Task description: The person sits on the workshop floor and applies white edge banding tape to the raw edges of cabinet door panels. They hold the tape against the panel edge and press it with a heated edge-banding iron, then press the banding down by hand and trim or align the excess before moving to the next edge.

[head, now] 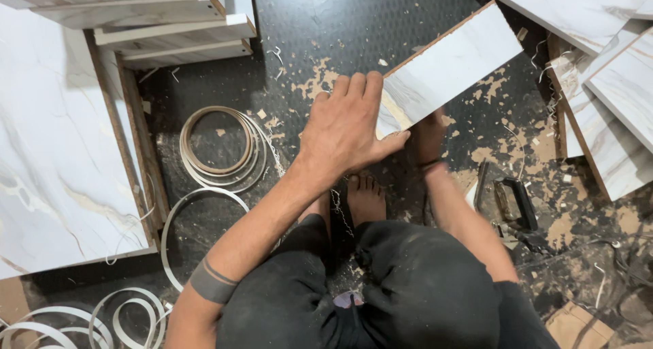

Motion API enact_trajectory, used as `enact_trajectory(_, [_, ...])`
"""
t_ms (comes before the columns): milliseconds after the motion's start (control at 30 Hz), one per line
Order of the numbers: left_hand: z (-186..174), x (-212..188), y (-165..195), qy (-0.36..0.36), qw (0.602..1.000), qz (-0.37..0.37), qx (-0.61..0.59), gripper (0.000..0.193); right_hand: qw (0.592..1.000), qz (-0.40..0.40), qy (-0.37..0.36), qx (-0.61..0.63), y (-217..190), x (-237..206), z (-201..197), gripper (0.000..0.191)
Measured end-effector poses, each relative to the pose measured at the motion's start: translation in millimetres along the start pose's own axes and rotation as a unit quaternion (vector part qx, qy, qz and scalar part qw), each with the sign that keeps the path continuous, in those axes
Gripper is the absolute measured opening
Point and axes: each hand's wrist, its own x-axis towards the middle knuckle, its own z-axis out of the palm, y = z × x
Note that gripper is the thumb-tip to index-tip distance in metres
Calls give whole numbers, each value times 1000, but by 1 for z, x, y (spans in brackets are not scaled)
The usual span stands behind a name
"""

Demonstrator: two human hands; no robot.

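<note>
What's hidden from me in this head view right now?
- Right hand: mostly behind the marble-pattern panel; its grip cannot be judged.
- Panel's near end: covered by the left hand.
- Black hand tool: blurred, kind unclear.
- Edge-banding coils: cut off by the bottom edge.

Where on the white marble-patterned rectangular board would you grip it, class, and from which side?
Grip the white marble-patterned rectangular board at its near short end, coming from above as the left hand does now. That end is tilted toward the person, and the long brown edges probably let fingers wrap over securely.
</note>
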Motion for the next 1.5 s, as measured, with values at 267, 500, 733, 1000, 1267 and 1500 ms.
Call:
enact_trajectory(267, [-1,1,0,14,1000,12,10,81,953,131,-216,-169,15,73,-36,45])
enact_trajectory(500, [-1,2,-3,3,1000,2,10,82,932,219,-150,-249,26,74,-29,39])
enact_trajectory(733, [1,4,-8,-32,999,-16,8,85,901,371,84,210,48,53,-55,22])
enact_trajectory(1000, [-14,-16,-31,34,996,-71,-32,92,993,57,-81,-66,-1,-41,-48,72])
enact_trajectory(1267, [-37,-131,-56,112,973,-182,-89,93,967,-3,-200,-160,-4,-83,-15,74])
enact_trajectory(1500, [-25,-192,-82,200,924,-279,-165,92,914,31,-277,-293,-18,-83,-4,56])
